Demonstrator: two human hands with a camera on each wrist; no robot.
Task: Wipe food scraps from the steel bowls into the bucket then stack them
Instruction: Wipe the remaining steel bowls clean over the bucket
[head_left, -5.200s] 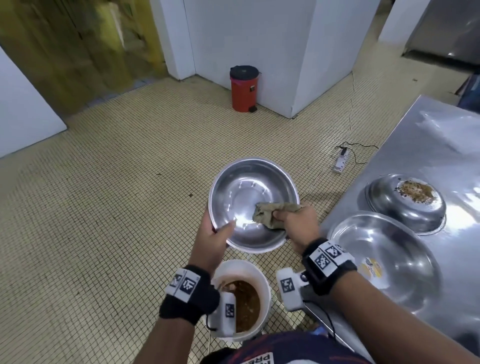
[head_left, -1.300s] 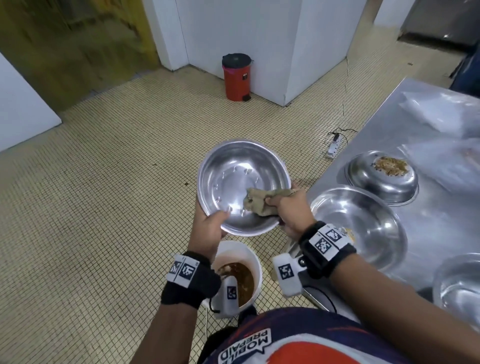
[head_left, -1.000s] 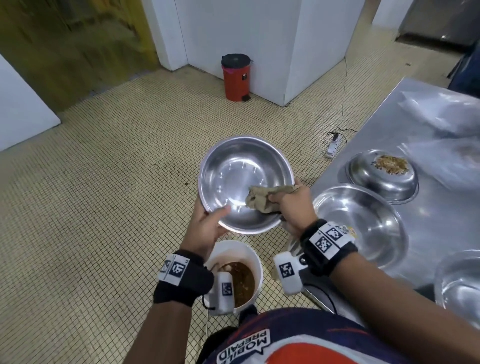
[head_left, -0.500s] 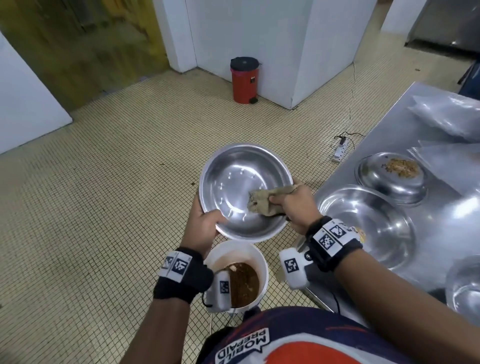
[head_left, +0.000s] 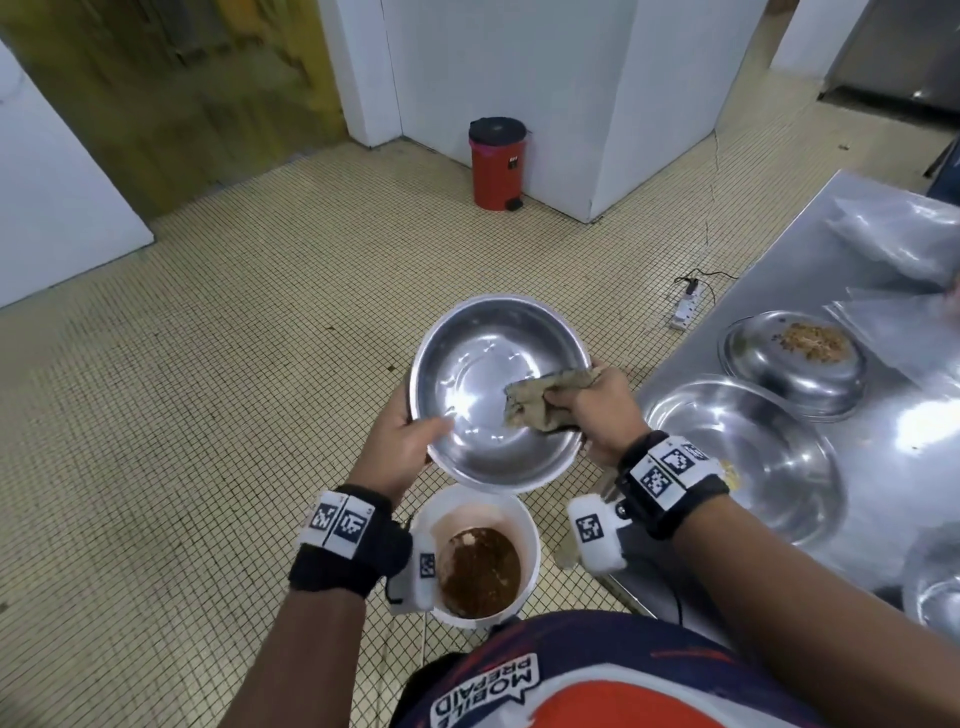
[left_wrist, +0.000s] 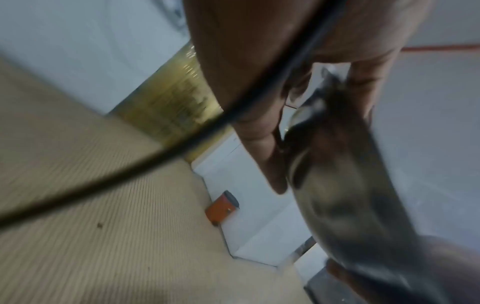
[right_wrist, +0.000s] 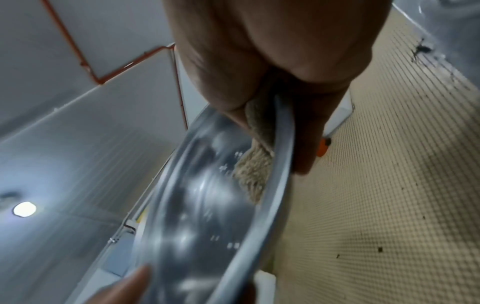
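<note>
From the head view, the steel bowl (head_left: 498, 392) is held tilted above the white bucket (head_left: 480, 558), which sits at 6 o'clock of it. Its open face points up and back toward the person; being round, it has no long axis. The left hand (head_left: 400, 447) clamps the rim at 8 o'clock, thumb inside. The right hand (head_left: 597, 410) pinches a cloth (head_left: 540, 402) against the inner wall at 3 o'clock. This bowl looks almost clean. To its right on the steel table (head_left: 893, 457), a larger bowl (head_left: 743, 457) waits, and an upturned bowl (head_left: 792, 364) carries scraps, so wiping remains and stacking seems not yet begun.

The left wrist view is blurred; fingers (left_wrist: 262, 144) press the bowl's underside.

The right wrist view shows the cloth (right_wrist: 254, 164) inside the rim, with fingers (right_wrist: 309, 131) behind it.
</note>
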